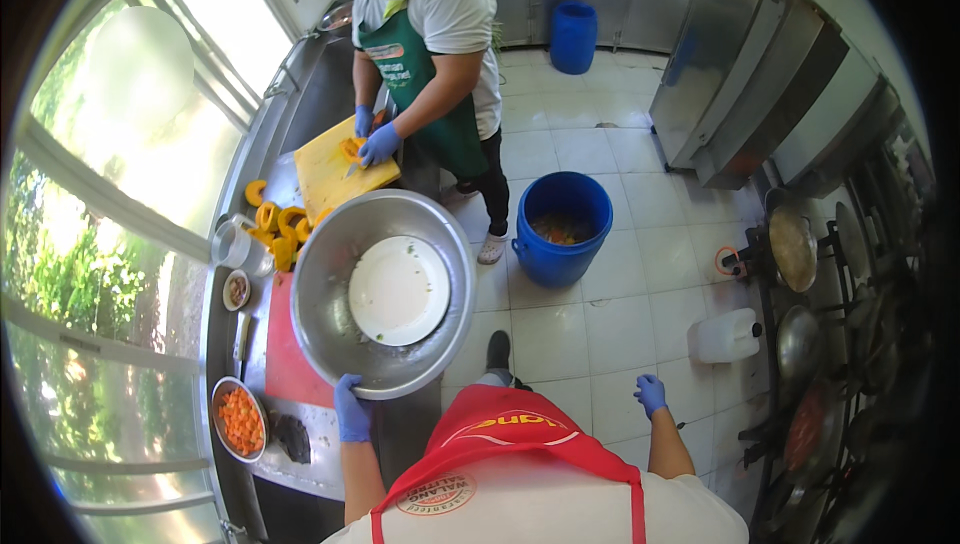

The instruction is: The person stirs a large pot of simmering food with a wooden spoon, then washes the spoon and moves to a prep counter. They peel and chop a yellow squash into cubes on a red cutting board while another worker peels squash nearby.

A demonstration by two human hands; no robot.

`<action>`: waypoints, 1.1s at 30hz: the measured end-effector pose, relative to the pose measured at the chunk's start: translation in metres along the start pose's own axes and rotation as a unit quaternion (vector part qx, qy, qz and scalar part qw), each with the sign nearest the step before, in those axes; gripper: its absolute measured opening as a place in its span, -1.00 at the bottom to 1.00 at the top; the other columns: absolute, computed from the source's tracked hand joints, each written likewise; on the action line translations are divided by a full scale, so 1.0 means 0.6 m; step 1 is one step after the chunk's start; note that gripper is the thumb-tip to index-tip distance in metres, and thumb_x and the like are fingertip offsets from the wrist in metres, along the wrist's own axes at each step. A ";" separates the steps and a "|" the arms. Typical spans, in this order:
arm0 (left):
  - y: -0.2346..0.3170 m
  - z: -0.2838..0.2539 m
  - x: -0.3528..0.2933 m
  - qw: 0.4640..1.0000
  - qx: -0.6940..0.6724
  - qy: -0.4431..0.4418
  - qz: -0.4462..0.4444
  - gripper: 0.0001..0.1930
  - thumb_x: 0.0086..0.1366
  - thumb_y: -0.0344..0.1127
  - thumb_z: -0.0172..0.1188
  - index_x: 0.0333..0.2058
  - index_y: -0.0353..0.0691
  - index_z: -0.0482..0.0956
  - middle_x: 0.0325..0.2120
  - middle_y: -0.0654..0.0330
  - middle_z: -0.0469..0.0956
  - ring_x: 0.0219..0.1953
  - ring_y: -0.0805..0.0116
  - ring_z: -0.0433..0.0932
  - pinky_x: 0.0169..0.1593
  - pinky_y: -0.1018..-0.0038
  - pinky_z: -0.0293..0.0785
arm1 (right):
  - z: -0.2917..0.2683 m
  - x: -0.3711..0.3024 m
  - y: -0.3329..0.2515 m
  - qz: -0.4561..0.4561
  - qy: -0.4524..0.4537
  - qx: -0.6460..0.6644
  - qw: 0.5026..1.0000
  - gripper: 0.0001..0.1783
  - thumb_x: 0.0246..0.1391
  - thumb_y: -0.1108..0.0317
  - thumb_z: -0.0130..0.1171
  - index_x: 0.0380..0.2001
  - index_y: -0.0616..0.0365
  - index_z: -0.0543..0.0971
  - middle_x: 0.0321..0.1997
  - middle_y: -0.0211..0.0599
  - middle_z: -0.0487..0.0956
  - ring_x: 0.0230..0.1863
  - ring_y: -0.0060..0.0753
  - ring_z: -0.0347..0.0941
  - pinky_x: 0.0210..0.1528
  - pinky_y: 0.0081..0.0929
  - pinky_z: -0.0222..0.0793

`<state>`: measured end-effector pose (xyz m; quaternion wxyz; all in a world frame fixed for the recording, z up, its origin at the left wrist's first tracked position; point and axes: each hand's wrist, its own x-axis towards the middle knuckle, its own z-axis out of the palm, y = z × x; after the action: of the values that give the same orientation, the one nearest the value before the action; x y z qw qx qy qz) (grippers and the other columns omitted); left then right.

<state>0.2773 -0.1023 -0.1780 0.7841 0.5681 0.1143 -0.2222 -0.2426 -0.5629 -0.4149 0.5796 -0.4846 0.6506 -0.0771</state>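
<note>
A large metal basin [318, 244] is tilted over the left counter, with a white plate [400, 289] lying inside it. Bits of green food cling to the plate. My left hand [352, 408], in a blue glove, grips the basin's near rim. Out to my right, above the floor, my right hand [651, 394] is gloved too and holds nothing; its fingers look loosely apart. Partly under the basin lies a red cutting board [290, 354]. A bowl of diced carrots [240, 422] and a knife [241, 339] lie to its left.
Across the counter a co-worker in a green apron [425, 74] cuts squash on a yellow board [330, 169]. Squash pieces [285, 224] lie beside it. A blue bin [565, 229] with scraps stands on the floor. Right: a white jug [725, 336] and a stove with pans [800, 341].
</note>
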 end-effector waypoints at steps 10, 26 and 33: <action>-0.139 0.434 0.254 0.975 0.023 -0.094 -0.198 -0.83 0.25 -0.35 0.15 -0.25 -0.29 0.61 -0.31 0.15 0.61 -0.23 0.26 0.62 -0.08 0.28 0.62 | -0.057 -0.026 -0.105 0.026 0.020 -0.042 0.999 -0.43 0.27 0.12 0.23 0.21 0.29 0.53 0.00 -0.08 0.67 -0.18 -0.30 0.64 -0.22 -0.37 0.59; -0.397 1.017 0.456 0.944 0.044 -0.183 -0.273 -0.71 0.28 -0.31 0.11 -0.08 -0.32 0.54 -0.14 0.03 0.64 -0.12 0.12 0.67 -0.10 0.24 0.68 | -0.260 0.074 0.033 0.345 0.191 0.313 0.864 -0.59 0.28 0.02 0.21 0.06 0.00 0.53 -0.19 -0.26 0.54 -0.30 -0.24 0.54 -0.30 -0.25 0.48; -0.449 1.295 0.398 0.958 -0.016 -0.145 -0.248 -0.73 0.27 -0.34 0.12 -0.07 -0.23 0.52 -0.11 0.14 0.64 -0.06 0.21 0.65 -0.05 0.30 0.65 | -0.608 0.432 -0.188 0.207 0.237 0.240 0.918 -0.62 0.28 -0.04 0.20 -0.02 -0.04 0.54 -0.23 -0.29 0.51 -0.34 -0.31 0.49 -0.32 -0.23 0.46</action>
<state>0.3001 -0.9552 -0.2523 0.7216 0.4708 0.1407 -0.4877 -0.4472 -0.9760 -0.4011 0.5101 -0.1527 0.8168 -0.2222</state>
